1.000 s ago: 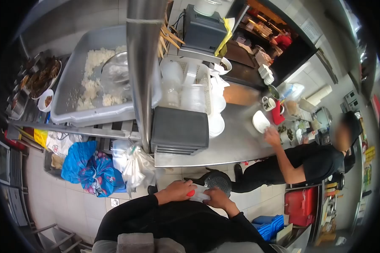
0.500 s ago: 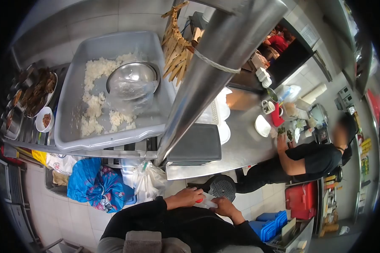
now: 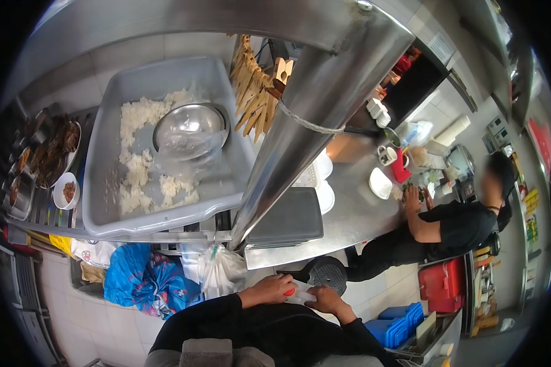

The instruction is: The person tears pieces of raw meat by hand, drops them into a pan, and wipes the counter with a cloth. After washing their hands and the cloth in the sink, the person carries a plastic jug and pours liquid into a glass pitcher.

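While the left hand point(image 3: 272, 290) and right hand point(image 3: 326, 300) curl fingers around a red-ended, translucent plastic container point(image 3: 302, 296) before the black-clad torso point(image 3: 275, 327), a loosened grip could drop it onto the pale tiled floor point(image 3: 119, 330).

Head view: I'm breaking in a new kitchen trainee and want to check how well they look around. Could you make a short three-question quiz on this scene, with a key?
1. True or false: the metal bowl sits inside the grey tub.
2. What is held between the left hand and the right hand?
A) A wooden clothespin
B) A pale plastic item with a red part
C) A white bowl
3. Fill in: in the picture, the blue bag is to the ____ of the white bag.

Key: 1. True. 2. B. 3. left.
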### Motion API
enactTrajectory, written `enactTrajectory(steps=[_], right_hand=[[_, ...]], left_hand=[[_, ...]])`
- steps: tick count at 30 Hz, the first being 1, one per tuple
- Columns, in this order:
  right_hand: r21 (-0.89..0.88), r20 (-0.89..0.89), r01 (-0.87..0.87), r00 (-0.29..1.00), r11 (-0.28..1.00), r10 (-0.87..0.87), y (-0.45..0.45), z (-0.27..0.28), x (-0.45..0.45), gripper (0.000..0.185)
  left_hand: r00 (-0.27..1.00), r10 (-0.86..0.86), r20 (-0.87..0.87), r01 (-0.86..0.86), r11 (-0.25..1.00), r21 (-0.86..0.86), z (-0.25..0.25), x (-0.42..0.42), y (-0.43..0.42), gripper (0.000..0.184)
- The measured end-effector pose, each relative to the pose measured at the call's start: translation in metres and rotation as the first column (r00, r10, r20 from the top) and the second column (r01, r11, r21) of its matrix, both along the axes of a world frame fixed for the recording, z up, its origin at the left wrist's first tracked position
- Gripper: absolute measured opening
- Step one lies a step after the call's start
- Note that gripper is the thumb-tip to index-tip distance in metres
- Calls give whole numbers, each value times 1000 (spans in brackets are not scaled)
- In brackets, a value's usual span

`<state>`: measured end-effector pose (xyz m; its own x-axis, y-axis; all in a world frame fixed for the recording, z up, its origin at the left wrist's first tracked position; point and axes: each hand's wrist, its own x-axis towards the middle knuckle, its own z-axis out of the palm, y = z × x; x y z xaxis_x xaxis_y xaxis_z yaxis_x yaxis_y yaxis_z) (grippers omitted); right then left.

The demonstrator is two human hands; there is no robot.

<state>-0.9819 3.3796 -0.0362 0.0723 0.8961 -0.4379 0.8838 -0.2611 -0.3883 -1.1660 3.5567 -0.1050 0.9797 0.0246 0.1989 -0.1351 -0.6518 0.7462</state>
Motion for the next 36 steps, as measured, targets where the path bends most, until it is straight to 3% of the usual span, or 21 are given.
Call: enactTrajectory(steps=[7,9,12,16,18,28,31,36], right_hand=[[-12,4,32,999,999,-32,-3,-6,-1,35],[1,-9,16,1000,1000,-16,-5,-9,2,36],[-2,-13,0,1000,1000,0,-8,-13,5,37],[2,-22,31,999,1000,-31,-17,-18,7,36],[4,-17,46,999,999,-46,-24,-19,7,36],[56,-61,50,997,997,-46,-27,-7,9,37],[77,-78,43,996,996,-37,-19,-1,9,38],[-20,-18,135,991,991,-135,-1,24,5,38]], left_hand=[[998,-32,-46,30,998,-49,-3,1,2,46],[996,-83,40,84,996,-13,-4,4,4,48],[982,-182,-48,181,983,-15,-2,7,6,52],[984,-176,-18,177,984,31,3,8,5,47],[991,-121,-63,120,993,-25,5,8,0,41],[999,-46,-6,46,999,18,9,9,0,40],[993,29,-115,-26,999,26,14,9,6,46],[989,56,-135,-70,993,-100,19,-4,17,41]])
